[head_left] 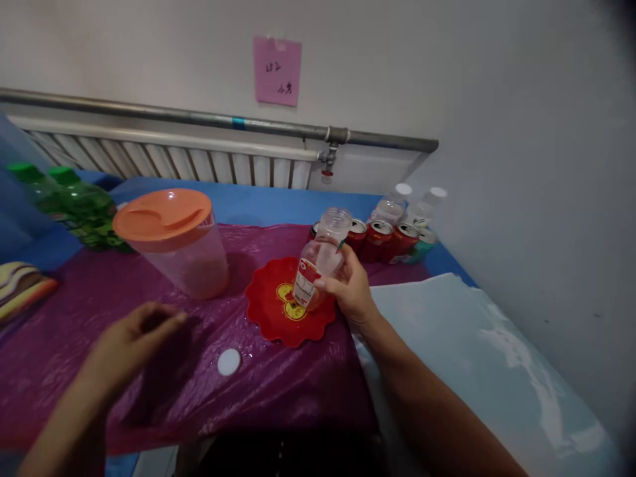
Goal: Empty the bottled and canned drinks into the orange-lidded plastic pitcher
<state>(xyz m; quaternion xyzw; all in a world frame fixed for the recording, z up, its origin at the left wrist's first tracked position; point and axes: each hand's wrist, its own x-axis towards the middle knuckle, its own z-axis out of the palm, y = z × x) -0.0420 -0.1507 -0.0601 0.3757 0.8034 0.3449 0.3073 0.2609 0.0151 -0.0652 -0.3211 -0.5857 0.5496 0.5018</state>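
Observation:
My right hand [354,286] is wrapped round a clear plastic bottle [325,255] with a red and white label. The bottle is uncapped and tilted, its base over or on a red scalloped plate [263,301] with a yellow pattern. My left hand [126,341] hovers above the purple plastic cover, loosely curled, thumb and fingers apart, holding nothing. A white bottle cap [229,362] lies between that hand and the plate. Beyond my left hand stands a clear pitcher [199,268] with an orange lid [163,215].
Red drink cans [380,240] and two white-capped bottles [392,205] stand at the back right. Green bottles [82,202] and a striped cloth-like item [22,288] are on the left. A radiator [199,159] and pipe run along the wall, below a pink note [277,71].

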